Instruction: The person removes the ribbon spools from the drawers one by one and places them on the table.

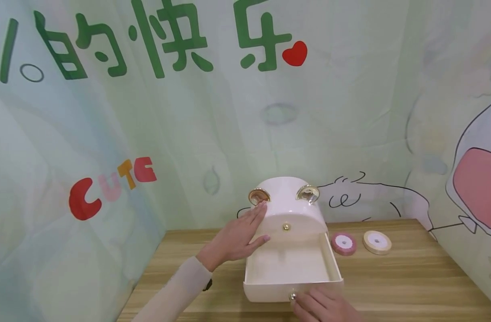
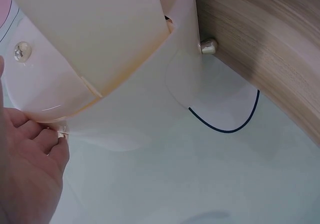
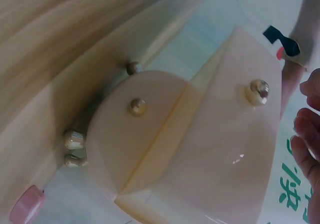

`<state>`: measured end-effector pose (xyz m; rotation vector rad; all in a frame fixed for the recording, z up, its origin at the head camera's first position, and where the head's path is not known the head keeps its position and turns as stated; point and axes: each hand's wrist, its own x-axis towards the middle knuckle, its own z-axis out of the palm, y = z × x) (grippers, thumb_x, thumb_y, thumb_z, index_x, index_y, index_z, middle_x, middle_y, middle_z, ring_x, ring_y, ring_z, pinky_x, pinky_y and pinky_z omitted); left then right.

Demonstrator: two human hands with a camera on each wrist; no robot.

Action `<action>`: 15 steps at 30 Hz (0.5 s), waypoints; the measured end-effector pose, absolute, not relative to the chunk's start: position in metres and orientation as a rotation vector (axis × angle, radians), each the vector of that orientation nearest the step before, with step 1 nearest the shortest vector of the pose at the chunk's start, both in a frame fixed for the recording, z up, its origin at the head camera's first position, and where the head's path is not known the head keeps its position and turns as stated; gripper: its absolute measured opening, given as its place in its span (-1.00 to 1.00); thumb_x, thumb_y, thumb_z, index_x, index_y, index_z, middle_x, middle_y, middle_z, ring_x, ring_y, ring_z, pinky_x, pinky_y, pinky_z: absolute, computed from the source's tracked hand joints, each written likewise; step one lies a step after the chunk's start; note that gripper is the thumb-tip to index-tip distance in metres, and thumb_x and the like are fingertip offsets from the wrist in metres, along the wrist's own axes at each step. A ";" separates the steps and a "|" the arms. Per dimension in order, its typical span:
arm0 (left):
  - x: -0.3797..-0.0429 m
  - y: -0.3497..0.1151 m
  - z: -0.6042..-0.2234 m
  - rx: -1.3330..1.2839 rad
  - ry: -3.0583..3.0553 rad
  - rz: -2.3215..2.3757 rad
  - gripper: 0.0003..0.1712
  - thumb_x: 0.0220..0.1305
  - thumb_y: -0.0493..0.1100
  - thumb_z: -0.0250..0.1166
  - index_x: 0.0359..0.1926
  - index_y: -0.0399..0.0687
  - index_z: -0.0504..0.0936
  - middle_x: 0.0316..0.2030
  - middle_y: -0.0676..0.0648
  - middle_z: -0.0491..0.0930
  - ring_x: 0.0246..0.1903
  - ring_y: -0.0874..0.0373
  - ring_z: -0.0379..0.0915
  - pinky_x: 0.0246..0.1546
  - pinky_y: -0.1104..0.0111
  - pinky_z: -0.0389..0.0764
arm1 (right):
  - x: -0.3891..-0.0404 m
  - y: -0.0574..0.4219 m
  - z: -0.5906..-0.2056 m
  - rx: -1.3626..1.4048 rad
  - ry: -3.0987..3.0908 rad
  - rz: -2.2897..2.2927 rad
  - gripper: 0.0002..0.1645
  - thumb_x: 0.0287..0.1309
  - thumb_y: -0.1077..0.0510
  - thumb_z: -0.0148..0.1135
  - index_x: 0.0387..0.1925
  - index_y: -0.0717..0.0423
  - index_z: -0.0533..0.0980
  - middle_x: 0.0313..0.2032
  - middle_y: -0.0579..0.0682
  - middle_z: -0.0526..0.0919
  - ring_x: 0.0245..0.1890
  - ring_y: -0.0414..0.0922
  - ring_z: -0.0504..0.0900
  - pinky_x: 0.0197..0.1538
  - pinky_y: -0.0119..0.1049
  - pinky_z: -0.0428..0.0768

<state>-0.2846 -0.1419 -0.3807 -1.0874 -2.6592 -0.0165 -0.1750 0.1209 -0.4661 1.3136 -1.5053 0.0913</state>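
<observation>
A cream storage box (image 1: 287, 194) with a rounded body and two gold-rimmed rings on top stands on the table. Its upper drawer (image 1: 293, 286) is pulled far out, and the inside shows bare. My left hand (image 1: 239, 237) rests on the box beside the left ring, fingers extended and thumb apart. In the left wrist view, its fingertips lie against the box's edge. Close to the gold knob (image 3: 257, 92) on the drawer front is my right hand (image 1: 323, 306). The right wrist view shows its fingers (image 3: 307, 126) loosely bent, with a gap between them and the knob.
To the right of the box, a pink ribbon spool (image 1: 343, 243) and a cream ribbon spool (image 1: 377, 242) lie flat on the wooden table (image 1: 422, 277). A second gold knob (image 3: 138, 106) marks the lower front. Behind hangs a printed cloth (image 1: 229, 134).
</observation>
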 end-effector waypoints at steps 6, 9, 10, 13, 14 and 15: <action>-0.284 -0.142 -0.382 -1.069 -2.694 -0.044 -0.07 0.47 0.37 -0.24 0.57 -0.12 -0.19 0.58 -0.05 -0.16 0.56 0.09 -0.13 0.50 0.21 0.20 | -0.171 0.117 -0.487 1.234 -1.630 0.024 -0.54 0.44 -0.12 -0.07 -0.12 0.08 0.64 -0.25 -0.08 0.70 -0.37 -0.26 0.62 -0.34 -0.45 0.55; -0.284 -0.142 -0.382 -1.066 -2.700 -0.051 -0.07 0.47 0.37 -0.24 0.57 -0.11 -0.19 0.58 -0.05 -0.17 0.57 0.10 -0.15 0.50 0.21 0.19 | -0.167 0.116 -0.490 1.228 -1.704 0.041 -0.52 0.44 -0.14 -0.08 -0.07 0.09 0.63 -0.22 -0.08 0.69 -0.32 -0.26 0.65 -0.31 -0.46 0.59; -0.284 -0.142 -0.382 -1.068 -2.699 -0.057 -0.07 0.47 0.37 -0.23 0.57 -0.11 -0.19 0.58 -0.05 -0.16 0.57 0.09 -0.15 0.50 0.21 0.19 | -0.166 0.116 -0.491 1.221 -1.732 0.042 -0.50 0.44 -0.15 -0.09 -0.06 0.08 0.63 -0.20 -0.08 0.69 -0.30 -0.26 0.66 -0.29 -0.46 0.60; -0.285 -0.142 -0.382 -1.070 -2.696 -0.057 -0.07 0.47 0.37 -0.23 0.57 -0.11 -0.20 0.59 -0.05 -0.17 0.57 0.10 -0.15 0.51 0.22 0.18 | -0.163 0.116 -0.491 1.204 -1.796 0.025 -0.49 0.46 -0.17 -0.13 -0.08 0.07 0.62 -0.19 -0.08 0.67 -0.27 -0.24 0.66 -0.25 -0.45 0.63; -0.286 -0.142 -0.382 -1.071 -2.693 -0.059 -0.07 0.47 0.37 -0.24 0.57 -0.11 -0.19 0.58 -0.05 -0.17 0.57 0.10 -0.15 0.50 0.22 0.18 | -0.163 0.116 -0.490 1.197 -1.818 0.017 -0.48 0.46 -0.18 -0.14 -0.09 0.06 0.62 -0.19 -0.08 0.66 -0.27 -0.24 0.65 -0.25 -0.46 0.63; -0.286 -0.142 -0.382 -1.069 -2.692 -0.055 -0.07 0.47 0.38 -0.24 0.57 -0.11 -0.19 0.59 -0.05 -0.17 0.57 0.10 -0.15 0.50 0.22 0.19 | -0.162 0.116 -0.490 1.191 -1.831 0.014 -0.47 0.46 -0.19 -0.14 -0.11 0.06 0.62 -0.19 -0.08 0.65 -0.27 -0.24 0.65 -0.25 -0.45 0.64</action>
